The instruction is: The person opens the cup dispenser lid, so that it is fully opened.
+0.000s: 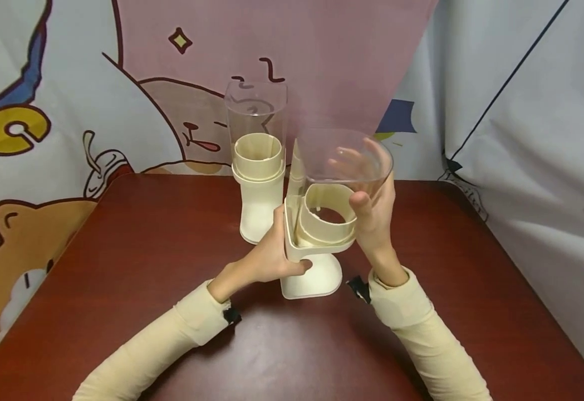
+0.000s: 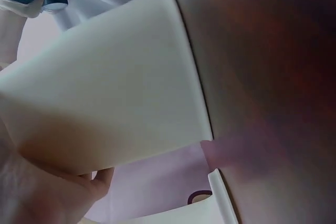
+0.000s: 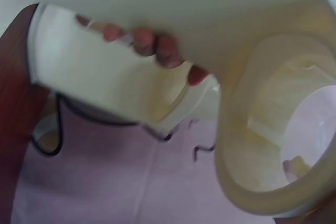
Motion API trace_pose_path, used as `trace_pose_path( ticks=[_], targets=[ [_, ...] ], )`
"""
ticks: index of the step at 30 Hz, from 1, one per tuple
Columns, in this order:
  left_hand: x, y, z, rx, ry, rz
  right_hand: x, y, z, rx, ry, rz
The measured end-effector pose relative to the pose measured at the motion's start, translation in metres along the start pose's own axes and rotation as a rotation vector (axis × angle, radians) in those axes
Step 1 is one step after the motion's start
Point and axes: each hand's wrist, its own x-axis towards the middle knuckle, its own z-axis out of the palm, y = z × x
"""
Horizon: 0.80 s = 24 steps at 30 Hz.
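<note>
Through the clear container (image 1: 317,159), the right grip's (image 1: 374,209) fingertips (image 1: 340,165) look faint

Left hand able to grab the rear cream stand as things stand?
Probably not right now: the left hand is busy gripping the front cream stand. Otherwise the way looks free; the rear cream stand is just beyond it, with its near side exposed.

My head camera looks forward and down over the red-brown tabletop (image 1: 292,362) toward the cartoon-print curtain (image 1: 342,50). My 2 wrist feeds look from much nearer, turned sideways, the left at the broad panel of a cream stand (image 2: 115,77), the right at its round collar (image 3: 233,150); both share tabletop and curtain with the head view.
</note>
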Motion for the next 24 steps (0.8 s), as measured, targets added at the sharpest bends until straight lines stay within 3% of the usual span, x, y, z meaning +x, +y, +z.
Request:
trace_pose_path(
  ticks=[4,7,16,24],
  targets=[
    [-0.020,0.003,0.001,-0.020,0.000,0.008,-0.011,-0.007,0.004,0.025,-0.065,0.040],
    [-0.026,0.005,0.002,-0.043,-0.016,0.005,-0.012,-0.011,0.004,0.080,-0.103,0.037],
    [-0.025,0.005,-0.002,-0.036,-0.018,0.020,-0.008,-0.008,0.006,0.107,-0.117,0.017],
    [-0.017,0.000,-0.002,-0.039,-0.008,0.108,-0.003,-0.009,0.007,0.069,-0.104,-0.004]
  ],
)
